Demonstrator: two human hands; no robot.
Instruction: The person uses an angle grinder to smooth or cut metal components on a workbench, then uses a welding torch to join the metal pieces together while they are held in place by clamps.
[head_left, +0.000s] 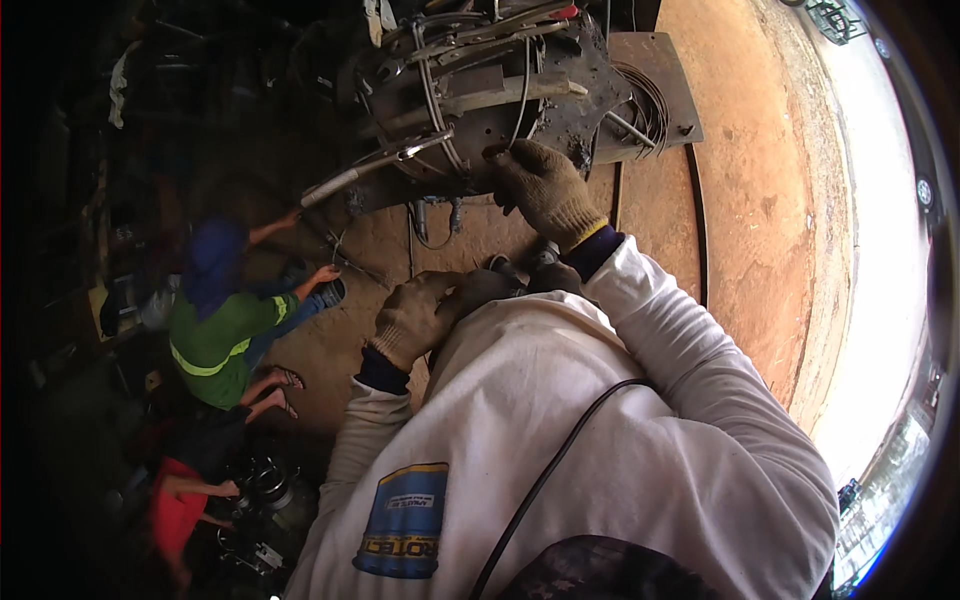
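My right hand (pixel 545 190), in a tan knit glove, is raised at the near edge of the metal workbench (pixel 650 70). Its fingers are curled, with dark tips, and a thin dark cable (pixel 525 90) runs down to them. Whatever sits inside the fingers is hidden. My left hand (pixel 410 315), in a matching glove, is low in front of my waist; its fingers run into shadow against the white shirt. Pliers-like clamp tongs (pixel 425 143) with a long pale handle (pixel 345 185) lie along the bench's near left edge, left of my right hand.
Metal bars, rods and cables crowd the bench, with a wire coil (pixel 645 105) at its right. A crouching person in green (pixel 210 345) works at left; another person in red (pixel 175 510) is lower left. A dark strip (pixel 697 225) crosses the brown floor (pixel 760 200).
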